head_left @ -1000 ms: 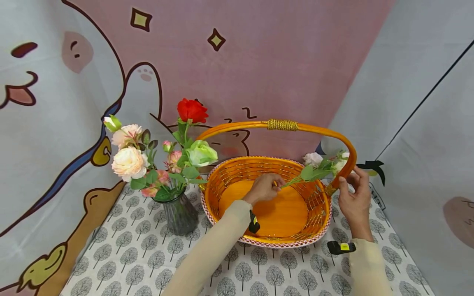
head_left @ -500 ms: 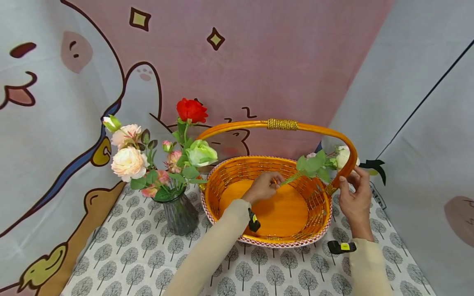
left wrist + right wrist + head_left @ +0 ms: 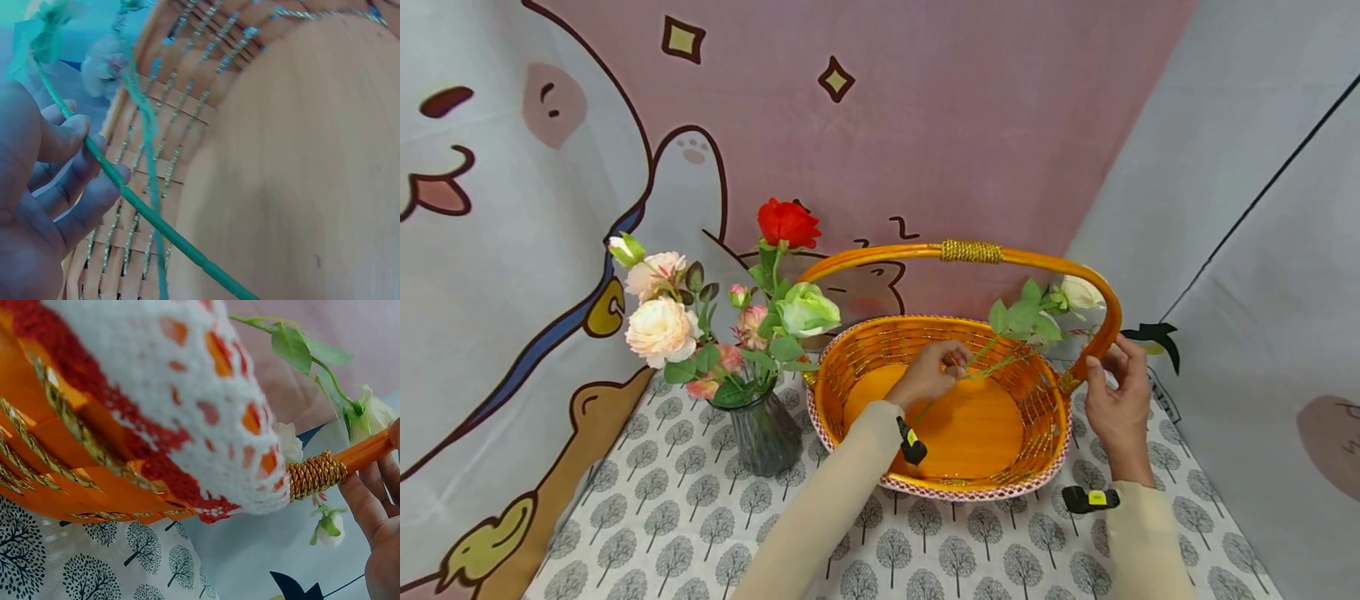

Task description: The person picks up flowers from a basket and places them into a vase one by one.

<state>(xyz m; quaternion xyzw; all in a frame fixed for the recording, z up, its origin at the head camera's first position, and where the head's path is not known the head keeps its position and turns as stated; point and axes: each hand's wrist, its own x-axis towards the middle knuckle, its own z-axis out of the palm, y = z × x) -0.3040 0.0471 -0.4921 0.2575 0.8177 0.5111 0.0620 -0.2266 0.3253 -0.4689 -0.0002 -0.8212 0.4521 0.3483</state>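
Observation:
My left hand [image 3: 930, 372] is inside the orange wicker basket [image 3: 832, 392], pinching the green stem [image 3: 156, 219] of an artificial white rose [image 3: 1081, 292] between thumb and fingers. This rose leans right, its bloom beneath the handle's right side. A second, thinner stem [image 3: 150, 134] with a pale flower [image 3: 100, 65] crosses the basket wall behind it, apart from my fingertips in the left wrist view. My right hand [image 3: 1120, 400] holds the basket handle [image 3: 365, 452] low on its right side, above the gold-wrapped base [image 3: 317, 476]. A small white bud [image 3: 330, 529] hangs below the handle there.
Left of the basket stands a dark ribbed glass vase [image 3: 765, 437] with several artificial flowers, among them a red rose [image 3: 788, 223] and a green one [image 3: 808, 311]. A tree-patterned cloth [image 3: 670, 517] covers the table. Printed curtains [image 3: 970, 125] rise behind.
The white rose has risen and tipped upward, its leaves shifting left, and its stem now stands apart from the second one. My left hand has moved slightly up and left; my right stays put.

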